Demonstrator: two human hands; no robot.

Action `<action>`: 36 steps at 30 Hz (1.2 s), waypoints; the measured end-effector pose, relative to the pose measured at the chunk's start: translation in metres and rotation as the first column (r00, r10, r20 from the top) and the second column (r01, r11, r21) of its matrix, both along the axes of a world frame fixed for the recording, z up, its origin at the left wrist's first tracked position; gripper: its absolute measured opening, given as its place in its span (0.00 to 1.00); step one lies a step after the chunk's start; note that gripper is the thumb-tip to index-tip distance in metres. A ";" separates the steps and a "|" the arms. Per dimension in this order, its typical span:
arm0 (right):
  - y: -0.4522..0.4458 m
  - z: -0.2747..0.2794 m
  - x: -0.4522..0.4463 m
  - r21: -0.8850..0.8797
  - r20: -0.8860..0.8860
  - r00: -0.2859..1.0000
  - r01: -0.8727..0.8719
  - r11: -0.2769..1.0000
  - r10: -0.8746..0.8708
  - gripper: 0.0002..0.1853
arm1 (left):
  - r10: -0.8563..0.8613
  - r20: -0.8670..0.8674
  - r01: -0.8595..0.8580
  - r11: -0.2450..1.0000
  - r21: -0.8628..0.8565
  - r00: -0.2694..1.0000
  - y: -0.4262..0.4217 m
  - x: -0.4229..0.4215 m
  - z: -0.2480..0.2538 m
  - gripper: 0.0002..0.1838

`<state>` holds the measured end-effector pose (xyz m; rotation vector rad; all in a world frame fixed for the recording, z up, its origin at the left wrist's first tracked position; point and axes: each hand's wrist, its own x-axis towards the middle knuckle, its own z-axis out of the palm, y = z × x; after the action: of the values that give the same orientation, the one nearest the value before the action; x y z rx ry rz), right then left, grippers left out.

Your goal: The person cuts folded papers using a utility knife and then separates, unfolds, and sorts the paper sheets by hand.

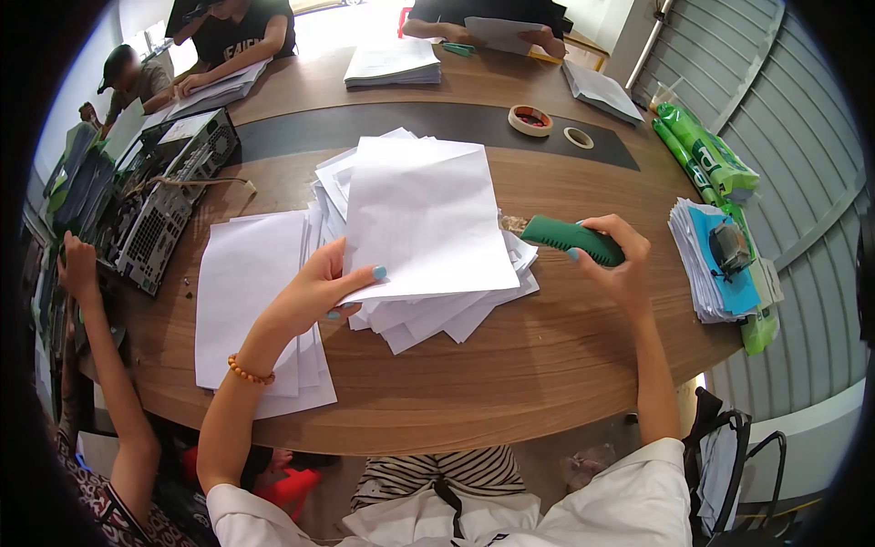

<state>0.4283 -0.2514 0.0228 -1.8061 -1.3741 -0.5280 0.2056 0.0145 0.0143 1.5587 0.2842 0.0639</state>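
Observation:
My left hand (314, 287) grips the lower left corner of a few white sheets (424, 214), thumb on top and fingers underneath. These sheets are held above a messy pile of papers (415, 328). My right hand (620, 260) is closed around a green stapler (574, 239), just right of the sheets. Its front end points left toward their right edge, and that end is partly hidden. A neater stack of white paper (246, 301) lies to the left, beneath my left forearm.
An open computer case (164, 201) and stacked folders (77, 182) stand at the left, where another person's hand (80, 266) reaches. Tape rolls (530, 121) lie farther back. Papers with a blue sheet (720, 260) and green packs (706, 155) line the right. People handle papers across the table (565, 365).

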 end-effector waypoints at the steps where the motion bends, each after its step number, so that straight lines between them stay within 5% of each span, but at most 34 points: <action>1: -0.001 0.000 0.001 0.018 0.014 1.000 0.016 1.000 -0.017 0.13 | -0.007 0.004 0.007 1.000 -0.004 1.000 -0.001 0.000 0.001 0.12; 23: -0.008 0.008 0.002 0.083 0.023 0.991 0.126 0.989 -0.128 0.12 | -0.107 0.013 0.107 0.991 -0.079 0.994 0.005 -0.005 -0.003 0.12; 25: -0.006 0.006 0.000 0.034 0.006 0.997 0.081 0.996 -0.081 0.13 | -0.065 -0.001 0.065 0.997 0.049 0.998 0.003 -0.005 -0.008 0.13; 36: -0.009 0.004 0.006 0.068 0.006 0.991 0.135 0.989 -0.135 0.12 | -0.150 -0.026 0.151 0.988 0.023 0.988 0.006 -0.007 -0.002 0.15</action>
<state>0.4347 -0.2602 0.0272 -1.8523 -1.2320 -0.6479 0.1985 0.0204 0.0123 1.6021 0.1848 -0.0703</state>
